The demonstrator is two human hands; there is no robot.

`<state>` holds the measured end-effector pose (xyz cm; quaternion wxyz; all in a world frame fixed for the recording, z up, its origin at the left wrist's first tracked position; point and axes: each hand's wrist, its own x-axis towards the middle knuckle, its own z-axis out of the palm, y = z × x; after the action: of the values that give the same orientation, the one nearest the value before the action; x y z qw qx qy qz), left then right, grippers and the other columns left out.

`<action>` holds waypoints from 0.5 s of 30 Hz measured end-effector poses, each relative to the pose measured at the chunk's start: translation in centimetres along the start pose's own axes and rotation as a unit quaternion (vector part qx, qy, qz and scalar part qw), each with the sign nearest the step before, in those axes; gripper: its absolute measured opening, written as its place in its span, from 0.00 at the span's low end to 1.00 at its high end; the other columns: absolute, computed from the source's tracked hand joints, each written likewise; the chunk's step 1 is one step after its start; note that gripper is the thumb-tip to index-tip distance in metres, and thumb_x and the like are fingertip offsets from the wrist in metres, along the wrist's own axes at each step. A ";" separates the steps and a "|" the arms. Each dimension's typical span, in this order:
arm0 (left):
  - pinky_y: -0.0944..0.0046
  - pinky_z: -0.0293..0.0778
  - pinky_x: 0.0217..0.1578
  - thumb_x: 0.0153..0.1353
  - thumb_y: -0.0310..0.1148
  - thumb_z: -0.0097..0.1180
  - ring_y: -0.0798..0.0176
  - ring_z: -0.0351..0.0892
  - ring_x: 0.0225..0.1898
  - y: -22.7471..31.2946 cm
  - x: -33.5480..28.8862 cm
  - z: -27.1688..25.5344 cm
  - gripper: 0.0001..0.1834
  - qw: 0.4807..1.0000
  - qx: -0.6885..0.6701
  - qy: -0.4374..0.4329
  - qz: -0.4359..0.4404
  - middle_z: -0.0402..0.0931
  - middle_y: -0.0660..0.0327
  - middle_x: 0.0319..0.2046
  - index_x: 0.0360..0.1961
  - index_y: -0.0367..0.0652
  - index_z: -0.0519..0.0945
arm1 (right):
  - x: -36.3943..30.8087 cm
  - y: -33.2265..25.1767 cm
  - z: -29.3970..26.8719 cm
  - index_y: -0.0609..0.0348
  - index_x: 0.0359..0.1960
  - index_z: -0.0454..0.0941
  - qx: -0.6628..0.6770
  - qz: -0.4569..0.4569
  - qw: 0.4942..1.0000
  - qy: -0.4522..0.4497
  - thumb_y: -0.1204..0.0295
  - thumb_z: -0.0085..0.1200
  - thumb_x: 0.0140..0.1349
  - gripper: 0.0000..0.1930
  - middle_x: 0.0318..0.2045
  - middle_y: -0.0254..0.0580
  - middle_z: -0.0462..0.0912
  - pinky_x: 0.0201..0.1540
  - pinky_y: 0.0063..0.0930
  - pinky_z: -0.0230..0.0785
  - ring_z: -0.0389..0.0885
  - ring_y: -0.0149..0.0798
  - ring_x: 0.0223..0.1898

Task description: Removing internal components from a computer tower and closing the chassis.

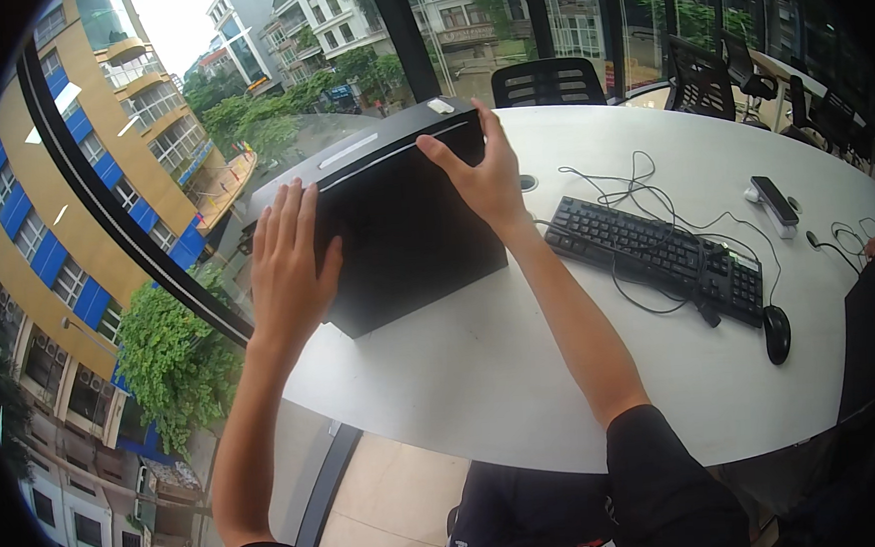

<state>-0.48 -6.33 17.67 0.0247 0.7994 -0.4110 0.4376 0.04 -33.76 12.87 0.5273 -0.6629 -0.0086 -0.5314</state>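
A black computer tower [410,230] stands on the white table, its broad dark side facing me and its narrower grey top edge tilted away. My left hand [291,257] holds its left edge, fingers long and close together over the upper corner, thumb against the dark side. At the upper right corner, my right hand [481,171] grips the tower with the thumb on the near side. The other right fingers wrap over the far edge and are partly hidden. To the right of the tower lies a black keyboard [647,256] with its cable looped over it.
The white table [444,373] curves round in front of me. A black mouse [778,335] lies beyond the keyboard's right end. A dark phone-like device [774,200] rests near a thin black cable [837,246]. A black chair [548,83] stands behind the table; a window runs along the left.
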 end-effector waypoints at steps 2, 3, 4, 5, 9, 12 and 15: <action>0.46 0.53 0.75 0.66 0.33 0.61 0.45 0.60 0.75 0.1 -0.3 0.4 0.35 1.000 -0.012 -0.001 -0.012 0.65 0.46 0.72 0.72 0.40 0.66 | -0.4 -1.3 -0.4 0.66 0.67 0.67 -0.155 -0.171 0.970 0.071 0.52 0.66 0.62 0.39 0.65 0.62 0.72 0.71 0.48 0.61 0.71 0.61 0.67; 0.46 0.53 0.75 0.66 0.33 0.61 0.45 0.60 0.75 0.1 -0.4 0.3 0.34 1.000 -0.016 0.011 -0.015 0.65 0.47 0.72 0.72 0.40 0.66 | -0.4 -2.2 -0.4 0.65 0.66 0.69 -0.194 -0.215 0.955 0.065 0.55 0.65 0.62 0.36 0.65 0.59 0.72 0.70 0.48 0.61 0.71 0.59 0.67; 0.46 0.53 0.75 0.66 0.33 0.61 0.45 0.60 0.75 0.1 -0.5 0.2 0.34 0.999 -0.020 0.024 -0.017 0.65 0.47 0.72 0.72 0.40 0.66 | -0.5 -2.9 -0.3 0.64 0.65 0.71 -0.233 -0.260 0.935 0.061 0.58 0.63 0.63 0.33 0.66 0.57 0.71 0.70 0.49 0.61 0.71 0.58 0.67; 0.46 0.54 0.75 0.67 0.33 0.61 0.45 0.61 0.75 0.2 -0.4 0.4 0.32 0.999 -0.024 0.039 -0.021 0.66 0.48 0.71 0.70 0.41 0.69 | -0.3 -3.6 -0.2 0.64 0.65 0.71 -0.227 -0.262 0.936 0.056 0.58 0.63 0.63 0.33 0.66 0.57 0.71 0.70 0.49 0.61 0.71 0.58 0.67; 0.47 0.61 0.71 0.69 0.38 0.61 0.43 0.69 0.70 -0.9 0.4 0.9 0.28 0.997 -0.033 0.071 -0.011 0.74 0.44 0.65 0.66 0.40 0.73 | 1.3 -5.6 1.1 0.62 0.56 0.80 -0.251 -0.309 0.915 -0.066 0.61 0.60 0.64 0.23 0.60 0.54 0.79 0.68 0.47 0.65 0.76 0.55 0.63; 0.50 0.67 0.66 0.69 0.44 0.61 0.41 0.73 0.65 -2.6 1.9 -0.5 0.29 0.985 -0.116 -0.001 -0.125 0.76 0.42 0.61 0.66 0.38 0.73 | 4.3 -5.8 1.7 0.62 0.51 0.84 -0.236 -0.276 0.913 -0.183 0.52 0.59 0.64 0.25 0.53 0.56 0.84 0.66 0.43 0.68 0.80 0.55 0.60; 0.54 0.70 0.62 0.65 0.57 0.62 0.46 0.77 0.62 -7.0 3.6 -1.6 0.39 0.967 -0.155 -0.123 -0.159 0.79 0.44 0.59 0.66 0.37 0.74 | 7.8 -6.5 1.8 0.60 0.59 0.81 -0.280 -0.117 0.849 -0.433 0.32 0.59 0.58 0.43 0.54 0.55 0.84 0.61 0.41 0.71 0.80 0.51 0.60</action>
<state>4.17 -3.30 23.48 0.1674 0.8885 -0.3411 0.2574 1.00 -33.89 23.10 0.1958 -0.9396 -0.1643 -0.2278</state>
